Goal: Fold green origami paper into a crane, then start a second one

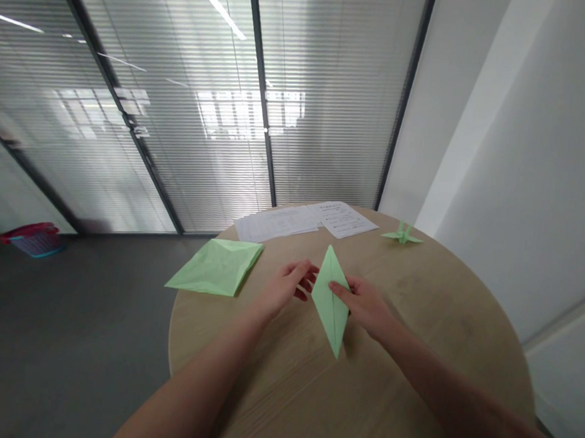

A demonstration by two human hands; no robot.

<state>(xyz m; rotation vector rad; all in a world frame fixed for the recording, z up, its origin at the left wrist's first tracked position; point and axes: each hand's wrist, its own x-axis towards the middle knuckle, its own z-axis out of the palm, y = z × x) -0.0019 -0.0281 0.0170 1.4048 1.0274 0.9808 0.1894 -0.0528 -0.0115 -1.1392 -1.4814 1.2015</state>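
Observation:
A light green paper folded into a long diamond (pixel 330 302) stands above the table, with a crease running down its middle. My right hand (pixel 361 300) grips its right edge, the thumb on the near face and the other fingers behind it. At the diamond's left edge is my left hand (pixel 290 285), its fingers loosely bent and apart. The fingertips come very close to the paper; whether they touch it I cannot tell.
On the round wooden table (pixel 434 336), a green folded paper crane (pixel 402 235) sits far right. Several printed sheets (pixel 297 221) lie at the back. Green paper (pixel 216 267) overhangs the left edge. A red and blue basket (pixel 35 240) stands on the floor.

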